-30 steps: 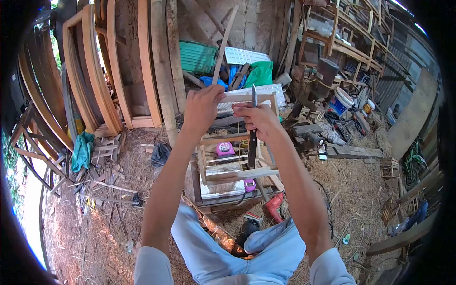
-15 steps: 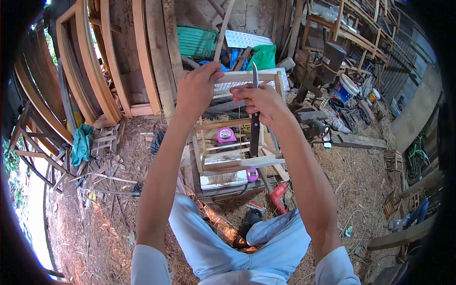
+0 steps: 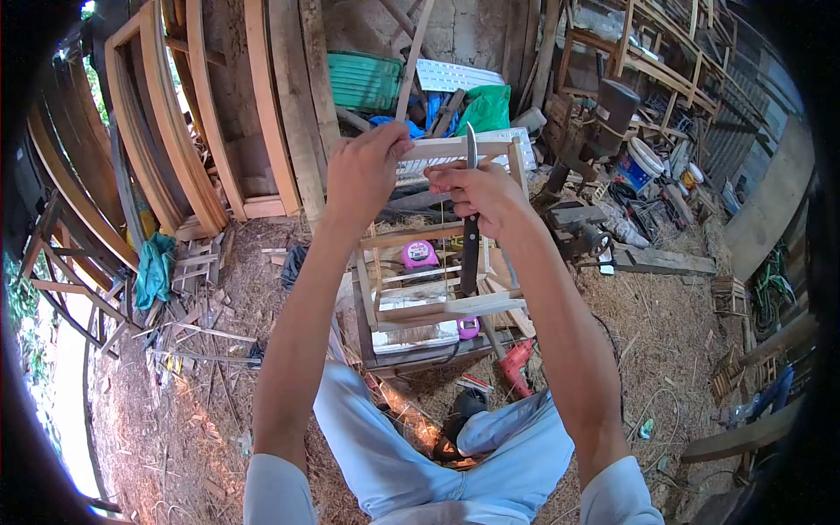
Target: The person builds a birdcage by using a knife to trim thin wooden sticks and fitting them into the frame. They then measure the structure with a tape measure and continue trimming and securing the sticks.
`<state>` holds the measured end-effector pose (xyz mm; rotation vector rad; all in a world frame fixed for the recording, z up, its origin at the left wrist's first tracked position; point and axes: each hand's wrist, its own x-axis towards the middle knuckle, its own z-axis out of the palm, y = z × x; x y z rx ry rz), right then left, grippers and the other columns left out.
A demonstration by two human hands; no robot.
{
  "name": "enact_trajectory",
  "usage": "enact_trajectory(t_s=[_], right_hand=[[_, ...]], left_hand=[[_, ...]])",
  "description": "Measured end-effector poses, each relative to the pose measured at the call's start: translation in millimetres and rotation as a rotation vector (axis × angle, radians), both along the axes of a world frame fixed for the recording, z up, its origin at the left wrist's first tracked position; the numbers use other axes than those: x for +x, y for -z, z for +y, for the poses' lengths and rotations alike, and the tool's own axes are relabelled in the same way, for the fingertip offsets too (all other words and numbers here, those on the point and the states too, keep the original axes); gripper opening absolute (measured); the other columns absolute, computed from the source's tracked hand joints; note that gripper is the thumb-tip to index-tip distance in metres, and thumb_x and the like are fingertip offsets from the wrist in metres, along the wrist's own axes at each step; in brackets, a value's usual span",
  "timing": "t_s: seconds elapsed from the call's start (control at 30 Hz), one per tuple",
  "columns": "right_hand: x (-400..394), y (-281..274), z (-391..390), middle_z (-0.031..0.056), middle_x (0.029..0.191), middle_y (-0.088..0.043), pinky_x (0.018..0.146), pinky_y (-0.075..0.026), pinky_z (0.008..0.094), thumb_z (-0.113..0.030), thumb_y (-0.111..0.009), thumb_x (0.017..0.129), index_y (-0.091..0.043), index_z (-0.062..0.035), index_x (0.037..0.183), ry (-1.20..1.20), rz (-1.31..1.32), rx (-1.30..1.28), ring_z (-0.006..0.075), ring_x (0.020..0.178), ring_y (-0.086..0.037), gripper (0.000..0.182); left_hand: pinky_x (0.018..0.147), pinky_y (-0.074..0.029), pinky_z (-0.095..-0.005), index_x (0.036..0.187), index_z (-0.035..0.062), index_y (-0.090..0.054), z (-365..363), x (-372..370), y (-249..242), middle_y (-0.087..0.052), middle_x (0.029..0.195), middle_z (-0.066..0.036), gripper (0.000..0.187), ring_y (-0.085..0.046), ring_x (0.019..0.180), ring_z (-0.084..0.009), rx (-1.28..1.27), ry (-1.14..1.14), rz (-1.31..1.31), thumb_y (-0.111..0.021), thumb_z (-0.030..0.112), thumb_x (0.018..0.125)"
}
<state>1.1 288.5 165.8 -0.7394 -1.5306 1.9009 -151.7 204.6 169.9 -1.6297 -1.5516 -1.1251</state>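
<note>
A small wooden frame (image 3: 446, 308) of thin slats stands before me on a low work surface. My left hand (image 3: 366, 175) is closed at its far left corner, the fingers curled by the end of the top rail; the palm side is hidden. My right hand (image 3: 486, 194) holds a knife (image 3: 471, 254) with a dark handle, blade pointing up and away. Its thumb and index finger are pinched together near the far rail, and a thin strand seems to hang below them. A pink tape measure (image 3: 419, 254) lies within the frame, and a second pink tape measure (image 3: 468, 327) sits by the near rail.
A red power drill (image 3: 516, 367) is on the ground near my leg. Long timber frames (image 3: 166, 122) lean on the wall at left. A green plastic crate (image 3: 366, 80) is at the back. A white-and-blue bucket (image 3: 639, 164) and scrap clutter the right side.
Both hands keep nearly the same place and grip. The whole view has shifted slightly, with the scene a little lower in the picture.
</note>
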Motion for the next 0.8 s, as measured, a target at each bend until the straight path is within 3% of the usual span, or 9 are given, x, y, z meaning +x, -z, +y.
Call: enact_trajectory(t_s=[0.07,0.13,0.37,0.57,0.63,0.73,0.8], right_hand=[[0,-2,-1,0.0067,0.078,-0.062,0.04,-0.025,0.0184,-0.005,-0.065,0.081,-0.065,0.0014,0.095,0.005,0.002,-0.001,0.0018,0.048,-0.038,0.015],[0,-3,-3,0.0064,0.077,-0.062,0.041,-0.025,0.0185,-0.005,-0.065,0.08,-0.065,0.001,0.095,0.003,0.021,-0.015,0.002,0.048,-0.038,0.016],[-1,-1,-5,0.0062,0.078,-0.063,0.041,-0.023,0.0188,-0.006,-0.066,0.08,-0.065,0.0002,0.093,0.012,0.031,-0.004,0.0018,0.047,-0.037,0.015],[-11,-7,-13,0.0033,0.073,-0.062,0.041,-0.023,0.0223,-0.013,-0.071,0.077,-0.065,-0.0005,0.09,0.175,-0.118,0.136,0.004,0.046,-0.034,0.019],[-15,-7,-13,0.0035,0.068,-0.062,0.041,-0.024,0.0254,-0.013,-0.071,0.076,-0.067,0.0002,0.085,0.276,-0.169,0.259,0.0069,0.046,-0.035,0.017],[-20,-8,-11,0.0044,0.066,-0.062,0.043,-0.026,0.0275,-0.012,-0.07,0.076,-0.069,-0.0005,0.081,0.31,-0.246,0.315,0.009,0.047,-0.037,0.012],[-27,1,-7,0.0043,0.065,-0.061,0.044,-0.027,0.0279,-0.012,-0.07,0.077,-0.069,-0.0005,0.081,0.327,-0.192,0.327,0.0091,0.048,-0.037,0.012]], left_hand=[[0.066,-0.041,-0.0365,0.089,0.0097,-0.057,0,0,-1,-0.065,0.082,-0.004,0.009,-0.062,0.075,-0.0259,-0.003,-0.007,0.015,-0.058,0.018,0.086],[0.065,-0.047,-0.0423,0.096,0.0087,-0.061,-1,1,-3,-0.065,0.083,-0.013,0.012,-0.062,0.077,-0.0354,-0.03,0.037,-0.051,-0.059,0.015,0.085],[0.065,-0.047,-0.0429,0.096,0.009,-0.06,0,-2,0,-0.065,0.079,-0.013,0.013,-0.062,0.075,-0.0353,0.002,0.042,-0.018,-0.06,0.014,0.084],[0.064,-0.046,-0.0423,0.091,0.0077,-0.059,-1,-1,-1,-0.064,0.076,-0.014,0.009,-0.062,0.073,-0.0354,0.034,0.053,0.022,-0.06,0.012,0.083],[0.068,-0.042,-0.0378,0.086,0.0081,-0.056,-2,-1,-1,-0.065,0.08,-0.006,0.007,-0.062,0.074,-0.0271,-0.026,0.049,-0.025,-0.058,0.015,0.085],[0.065,-0.045,-0.0409,0.09,0.0067,-0.058,-1,-2,0,-0.063,0.075,-0.014,0.009,-0.062,0.072,-0.0341,-0.005,0.074,-0.043,-0.06,0.012,0.084],[0.065,-0.044,-0.0408,0.09,0.0068,-0.058,-1,-2,0,-0.063,0.075,-0.014,0.009,-0.061,0.071,-0.0341,0.004,0.072,-0.022,-0.06,0.013,0.084]])
